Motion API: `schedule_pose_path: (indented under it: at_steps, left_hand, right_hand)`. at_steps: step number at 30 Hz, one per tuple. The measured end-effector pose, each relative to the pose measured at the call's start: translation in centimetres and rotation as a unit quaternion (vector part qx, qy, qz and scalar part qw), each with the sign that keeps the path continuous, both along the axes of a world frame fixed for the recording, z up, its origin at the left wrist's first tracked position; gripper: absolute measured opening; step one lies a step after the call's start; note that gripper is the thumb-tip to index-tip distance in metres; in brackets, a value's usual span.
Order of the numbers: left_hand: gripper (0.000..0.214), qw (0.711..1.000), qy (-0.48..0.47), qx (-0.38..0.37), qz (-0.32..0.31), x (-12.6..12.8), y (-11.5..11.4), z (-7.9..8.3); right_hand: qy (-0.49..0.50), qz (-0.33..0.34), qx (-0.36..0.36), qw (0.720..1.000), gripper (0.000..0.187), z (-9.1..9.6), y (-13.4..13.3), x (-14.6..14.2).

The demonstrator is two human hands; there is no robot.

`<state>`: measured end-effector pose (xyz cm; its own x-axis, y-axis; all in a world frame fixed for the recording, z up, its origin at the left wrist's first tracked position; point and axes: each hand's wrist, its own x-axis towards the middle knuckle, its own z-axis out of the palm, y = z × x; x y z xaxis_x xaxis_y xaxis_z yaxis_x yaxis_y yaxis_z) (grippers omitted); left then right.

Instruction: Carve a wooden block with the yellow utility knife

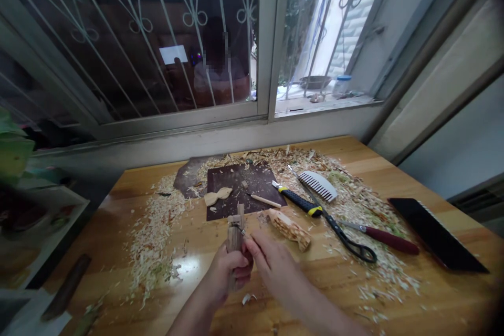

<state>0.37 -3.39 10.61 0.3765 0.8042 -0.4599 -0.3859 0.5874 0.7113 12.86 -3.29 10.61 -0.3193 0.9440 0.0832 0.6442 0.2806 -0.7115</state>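
Note:
My left hand (237,263) is closed around an upright piece of wood (235,239), whose notched top sticks out above the fist. My right hand (271,260) is closed beside it, pinching a small carving knife (243,232). Its thin metal end lies against the wood near the top, and its handle is hidden in my fingers. Just beyond my right hand, a carved piece of pale wood (289,228) rests on the table. A bow-tie-shaped piece of wood (218,196) and a thin pointed stick (265,200) lie farther back on a dark brown sheet (220,178).
Wood shavings (151,239) cover much of the table (315,294). On the right are a black-and-yellow handled tool (297,200), a white comb (318,185), black-handled scissors (346,239), a red-handled tool (389,240) and a black slab (435,233). A dark stick (66,286) lies left.

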Motion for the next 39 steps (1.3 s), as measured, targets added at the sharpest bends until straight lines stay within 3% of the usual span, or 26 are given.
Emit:
schedule_pose_path:
  at_steps: [4, 9, 15, 20, 23, 26, 30, 33, 36, 39]
  left_hand:
    - [0.019, 0.998, -0.05, 0.012, -0.026, -0.3, -0.2, 0.1]
    - [0.02, 0.998, 0.007, 0.026, -0.05, 0.2, -0.2, 0.6]
    - [0.02, 0.995, 0.038, 0.034, -0.086, -0.1, -0.4, -0.3]
    - [0.019, 0.99, 0.123, 0.052, -0.037, 0.3, -0.4, -2.2]
    - [0.021, 0.984, 0.17, 0.049, 0.037, 0.9, -0.3, -3.4]
    - [0.021, 0.982, 0.168, 0.056, 0.062, 1.1, 0.0, -4.0]
    - [0.017, 0.986, 0.137, 0.081, 0.058, 1.0, 0.6, -3.5]
    - [0.018, 0.992, 0.084, 0.072, 0.053, 1.0, 0.8, -2.6]
    - [0.017, 0.998, 0.044, 0.037, 0.022, 0.8, 0.8, -1.5]
    - [0.014, 0.999, -0.016, 0.023, -0.018, 0.7, 0.4, -0.7]
  right_hand:
    - [-0.029, 0.051, -0.011, 0.998, 0.031, 2.0, 0.5, 1.8]
    - [-0.149, 0.06, 0.024, 0.987, 0.026, 4.6, 1.1, 3.4]
    - [-0.2, 0.103, 0.035, 0.974, 0.03, 6.3, 1.8, 4.6]
    - [-0.209, 0.127, 0.046, 0.969, 0.029, 6.1, 2.6, 4.1]
    - [-0.23, 0.094, 0.03, 0.968, 0.026, 5.1, 2.5, 2.9]
    - [-0.241, 0.038, 0.012, 0.97, 0.023, 3.5, 1.7, 1.6]
    - [-0.173, -0.013, 0.037, 0.984, 0.026, 1.4, 0.6, 0.1]
    - [-0.053, -0.036, 0.023, 0.998, 0.028, 0.1, 0.3, -0.5]
    - [0.099, -0.025, -0.052, 0.993, 0.032, -0.6, 0.6, -0.4]
    - [0.214, 0.011, -0.164, 0.963, 0.036, -0.4, 0.9, 0.4]
